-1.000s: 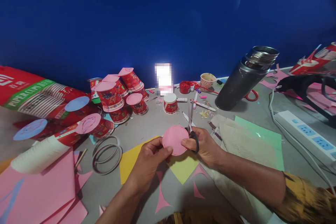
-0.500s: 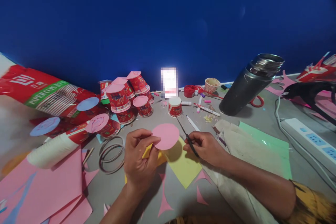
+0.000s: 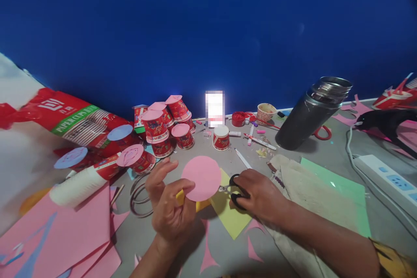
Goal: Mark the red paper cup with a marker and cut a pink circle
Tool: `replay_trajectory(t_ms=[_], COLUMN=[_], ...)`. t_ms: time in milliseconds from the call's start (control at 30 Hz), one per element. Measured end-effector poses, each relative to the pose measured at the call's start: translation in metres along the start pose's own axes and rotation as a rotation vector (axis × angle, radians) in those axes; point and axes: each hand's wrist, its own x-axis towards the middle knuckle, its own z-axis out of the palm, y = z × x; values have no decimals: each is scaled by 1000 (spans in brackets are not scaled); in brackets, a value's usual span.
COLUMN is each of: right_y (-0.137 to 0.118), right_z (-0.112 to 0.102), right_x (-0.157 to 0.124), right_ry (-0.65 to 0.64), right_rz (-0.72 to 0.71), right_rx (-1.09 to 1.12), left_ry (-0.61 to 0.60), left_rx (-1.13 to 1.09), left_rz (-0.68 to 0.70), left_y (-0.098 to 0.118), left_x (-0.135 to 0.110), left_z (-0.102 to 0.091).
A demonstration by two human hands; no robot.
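Observation:
A round pink paper disc (image 3: 202,177) is pinched at its lower left edge by my left hand (image 3: 172,204), thumb on top. My right hand (image 3: 259,191) holds black-handled scissors (image 3: 239,200) by their loops. The blades point left toward the disc's right edge and are partly hidden, so I cannot tell whether they touch the paper. Beneath both hands lies a yellow-green paper sheet (image 3: 231,221). Pink scraps (image 3: 208,252) are scattered on the grey table below it. An upturned red paper cup (image 3: 221,139) stands just beyond the disc.
Red cups topped with pink discs (image 3: 156,132) are stacked at the back left, near a bag of paper cups (image 3: 81,117). Pink sheets (image 3: 78,234) lie front left. A dark flask (image 3: 309,115), a cloth (image 3: 312,213) and a power strip (image 3: 387,182) occupy the right side.
The scissors have swung from pointing away to pointing left at the disc, their loops now spread. The disc has shifted slightly left and tilted more upright in my left hand.

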Motion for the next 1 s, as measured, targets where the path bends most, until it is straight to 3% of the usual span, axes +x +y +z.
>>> replay_trajectory(t_ms=[133,267,333,467,567,667,800,867,1000], right_y=[-10,-19,-23,-25,-21,-15,-8,-5,1], right_z=[-1,-8,-10,-7,-4,-1,5,7,8], right_x=[-2,-4,-5,-11,-14,-13,-7,-5,-3], right_ry=[-150,-258,-338,-447,-435,-315,111,222,339], right_rz=[27,-19,-77,-150,-230,-219,24,-26,-300], right_rx=[-64,-93,-122,-104,92,393,605,624,575], left_ry=[-32,21,10,-169,-329,-368,-475,-556,-682], left_rx=[-134,-355,-419,-643,-836,-873,-856,-864,-870], left_rz=[-214,-428,-653,-1155,-1341,-1375,-1370,-1372,-1381], left_y=[7,11,11,8,7,9,14,15,17], left_x=[7,13,15,19,22,21,15,10,4], left_z=[-1,-1,0,6,12,14,15,17,21])
